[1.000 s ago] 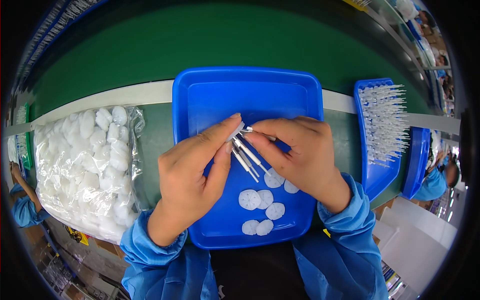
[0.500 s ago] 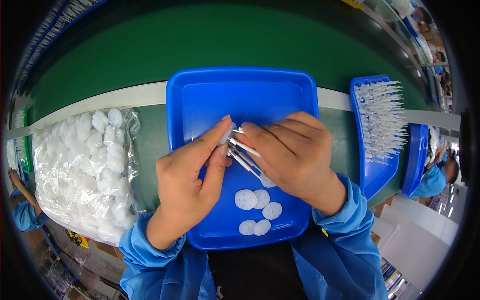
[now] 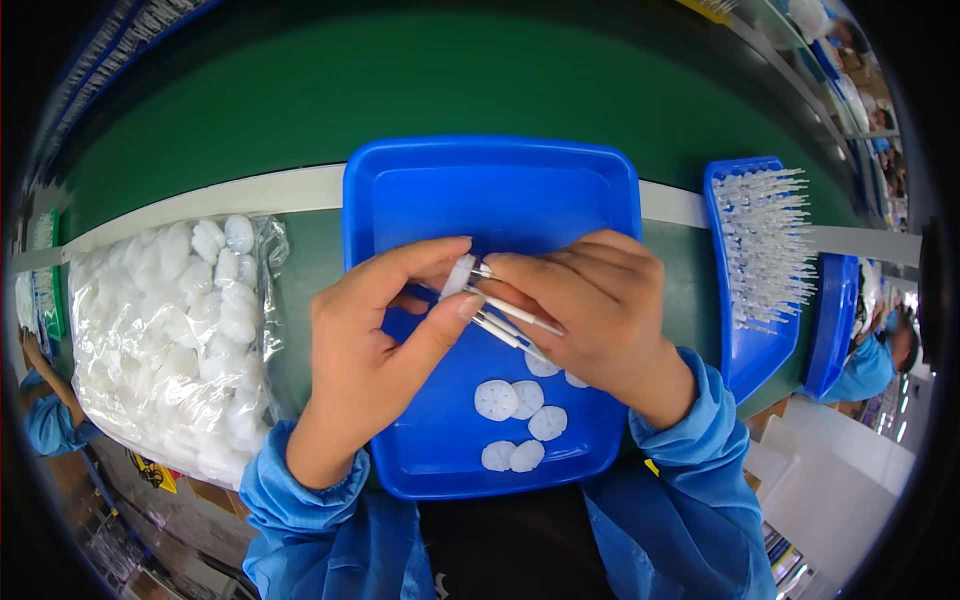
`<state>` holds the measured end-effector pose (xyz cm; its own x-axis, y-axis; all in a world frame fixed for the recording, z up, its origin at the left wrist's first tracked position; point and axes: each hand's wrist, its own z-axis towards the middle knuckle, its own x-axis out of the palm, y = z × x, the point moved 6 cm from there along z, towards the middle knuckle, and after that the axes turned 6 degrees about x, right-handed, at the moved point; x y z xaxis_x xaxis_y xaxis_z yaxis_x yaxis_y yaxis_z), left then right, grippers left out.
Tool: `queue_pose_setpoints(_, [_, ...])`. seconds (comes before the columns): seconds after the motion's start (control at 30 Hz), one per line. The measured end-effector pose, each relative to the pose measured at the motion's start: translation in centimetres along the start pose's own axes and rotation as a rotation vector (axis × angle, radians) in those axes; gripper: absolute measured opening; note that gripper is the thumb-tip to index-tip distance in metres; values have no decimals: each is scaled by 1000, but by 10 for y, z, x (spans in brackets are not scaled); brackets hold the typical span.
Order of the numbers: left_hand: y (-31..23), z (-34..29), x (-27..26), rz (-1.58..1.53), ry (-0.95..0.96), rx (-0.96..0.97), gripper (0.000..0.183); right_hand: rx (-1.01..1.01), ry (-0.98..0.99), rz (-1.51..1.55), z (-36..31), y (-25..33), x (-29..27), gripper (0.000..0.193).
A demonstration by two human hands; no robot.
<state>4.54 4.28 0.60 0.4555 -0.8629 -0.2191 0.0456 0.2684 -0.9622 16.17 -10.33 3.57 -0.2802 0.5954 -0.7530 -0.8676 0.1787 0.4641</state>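
Observation:
Over the blue tray (image 3: 490,152), my left hand (image 3: 362,335) pinches a small white round plastic disc (image 3: 458,279) between thumb and fingers, its edge tilted up. My right hand (image 3: 600,310) is closed at the disc's right side, its fingertips gripping slender white sticks with thin metallic ends. Several of these sticks (image 3: 507,328) slant down and right from the disc, under my right fingers. Whether each one is fixed in the disc I cannot tell. Several loose white discs (image 3: 495,400) lie flat in the near part of the tray, some partly under my right hand.
At left lies a clear plastic bag (image 3: 165,340) packed with white rounded pieces. A blue bin (image 3: 755,350) at right holds many upright thin white sticks (image 3: 765,245), with another blue bin (image 3: 832,325) beyond. Co-workers in blue sleeves show at both edges.
My left thumb has shifted down along the disc, showing more of its edge. The disc and sticks have turned slightly in my hands. Another loose disc shows beside my right hand.

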Motion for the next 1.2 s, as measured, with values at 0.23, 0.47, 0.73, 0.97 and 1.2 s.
queue_pose_setpoints(0.23, [-25, 5, -13, 162, -90, 298, 49, 14, 334, 246, 15, -26, -14, 58])
queue_pose_setpoints(0.47, [-30, 2, -2, 320, -26, 462, 56, 390, 249, 940, 3, -25, 8, 37])
queue_pose_setpoints(0.73, [-41, 1, 5, 457, -114, 615, 54, 442, 208, 952, 0, -20, 12, 27])
queue_pose_setpoints(0.97, [-40, -3, 8, 492, -68, 621, 59, 419, 198, 868, 1, -16, 10, 29])
queue_pose_setpoints(1.2, [-37, -1, 5, 430, -52, 605, 58, 420, 208, 876, -2, -25, 8, 23])
